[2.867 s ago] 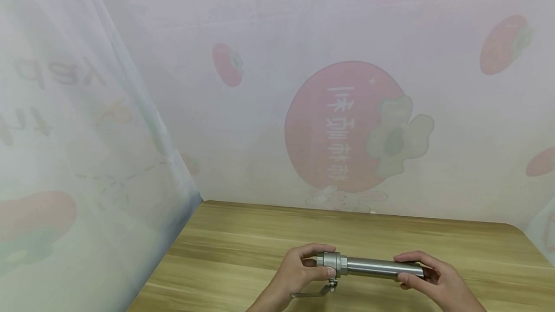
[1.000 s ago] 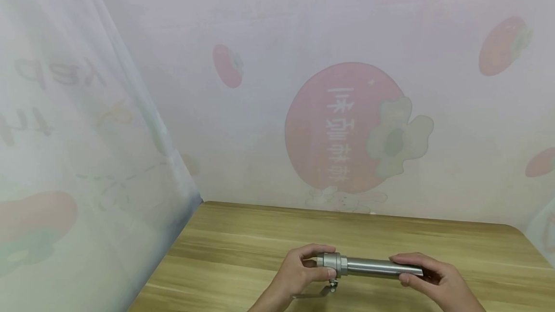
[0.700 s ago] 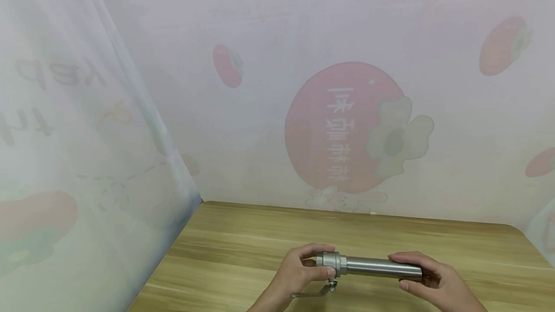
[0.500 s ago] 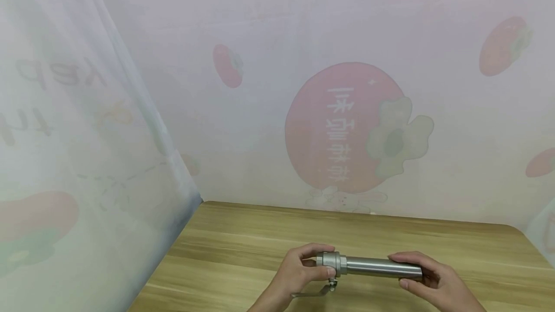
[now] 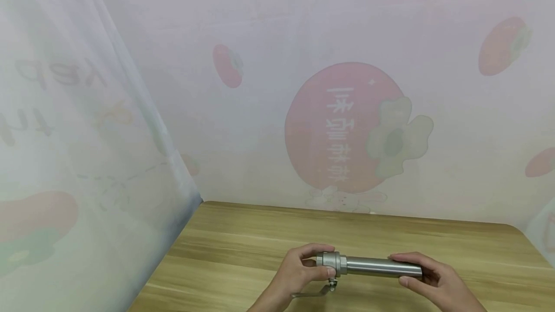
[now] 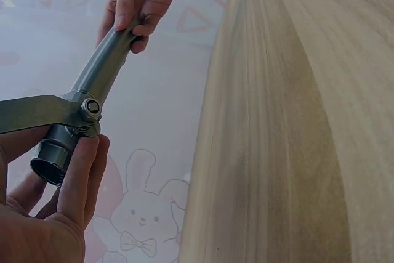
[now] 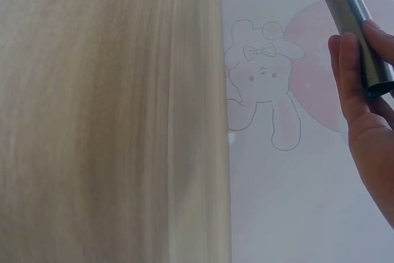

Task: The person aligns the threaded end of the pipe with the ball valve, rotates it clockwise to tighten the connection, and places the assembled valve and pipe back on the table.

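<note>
A steel ball valve [image 5: 331,263] with a flat lever handle [image 5: 313,295] is joined end to end with a straight metal pipe [image 5: 377,266]. My left hand [image 5: 299,269] grips the valve body, thumb on the near side and fingers over the far side. Toward the pipe's free end, my right hand [image 5: 433,276] holds it between thumb and fingers. In the left wrist view the valve's open threaded end [image 6: 50,163] faces the camera, with the lever pointing left. The hollow end of the pipe [image 7: 377,87] shows in the right wrist view. Both hands hold the assembly level over the table.
The wood-grain table [image 5: 243,235] spreads below the hands, its far edge close to a pale curtain [image 5: 260,158] printed with strawberries and rabbits. Another curtain panel [image 5: 86,158] runs along the left side of the table.
My right hand has shifted its fingers slightly on the pipe's end, thumb and fingertips resettling. The left hand and the valve stay in place.
</note>
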`<action>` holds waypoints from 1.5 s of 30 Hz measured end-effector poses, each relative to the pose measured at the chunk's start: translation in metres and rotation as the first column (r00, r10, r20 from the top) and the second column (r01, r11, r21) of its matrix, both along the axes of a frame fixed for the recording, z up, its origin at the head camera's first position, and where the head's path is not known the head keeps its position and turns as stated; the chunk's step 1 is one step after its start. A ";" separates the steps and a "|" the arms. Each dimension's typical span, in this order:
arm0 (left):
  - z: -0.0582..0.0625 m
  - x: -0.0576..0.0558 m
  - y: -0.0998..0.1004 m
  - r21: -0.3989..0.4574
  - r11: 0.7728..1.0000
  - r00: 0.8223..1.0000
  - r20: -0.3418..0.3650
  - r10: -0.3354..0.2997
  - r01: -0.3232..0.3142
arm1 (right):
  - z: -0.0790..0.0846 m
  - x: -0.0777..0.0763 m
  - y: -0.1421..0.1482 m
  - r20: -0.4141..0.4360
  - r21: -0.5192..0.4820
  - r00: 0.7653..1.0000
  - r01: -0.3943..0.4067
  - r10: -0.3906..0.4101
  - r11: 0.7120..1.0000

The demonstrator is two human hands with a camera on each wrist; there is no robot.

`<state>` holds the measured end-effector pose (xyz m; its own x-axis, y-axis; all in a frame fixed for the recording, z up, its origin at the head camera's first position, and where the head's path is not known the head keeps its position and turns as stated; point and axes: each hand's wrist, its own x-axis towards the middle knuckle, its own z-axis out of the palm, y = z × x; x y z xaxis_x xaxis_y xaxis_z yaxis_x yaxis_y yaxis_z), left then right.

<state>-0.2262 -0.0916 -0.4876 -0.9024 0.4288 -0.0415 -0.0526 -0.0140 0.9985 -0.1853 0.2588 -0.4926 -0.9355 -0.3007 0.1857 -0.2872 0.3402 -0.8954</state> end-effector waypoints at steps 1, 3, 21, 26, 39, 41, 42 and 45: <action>0.000 0.000 0.000 0.000 1.000 1.000 -0.001 -0.001 0.001 | 0.000 0.000 0.000 0.012 -0.004 1.000 -0.006 0.006 1.000; 0.000 0.000 0.000 -0.001 1.000 1.000 -0.002 0.000 0.000 | 0.001 -0.001 0.000 0.028 -0.009 1.000 -0.013 0.013 1.000; -0.003 -0.001 0.001 0.006 1.000 1.000 -0.002 0.004 -0.004 | 0.000 -0.001 0.005 0.060 -0.049 0.997 -0.048 0.051 0.998; -0.003 -0.001 0.001 0.016 1.000 1.000 -0.019 0.002 -0.002 | -0.001 -0.002 0.006 0.033 -0.043 0.998 -0.058 0.059 0.997; -0.001 0.001 0.001 0.007 1.000 0.999 -0.052 -0.005 0.005 | -0.002 -0.002 0.006 0.020 -0.072 0.997 -0.073 0.074 0.995; -0.001 0.001 0.001 0.006 1.000 0.999 -0.052 -0.006 0.006 | -0.001 -0.002 0.006 0.027 -0.073 0.997 -0.066 0.068 0.995; 0.000 0.001 0.001 0.006 1.000 0.999 -0.053 -0.006 0.006 | -0.001 -0.001 0.005 0.029 -0.073 0.998 -0.062 0.064 0.995; 0.000 0.001 0.001 0.006 1.000 0.999 -0.052 -0.008 0.008 | -0.001 -0.001 0.005 0.035 -0.070 0.998 -0.050 0.053 0.996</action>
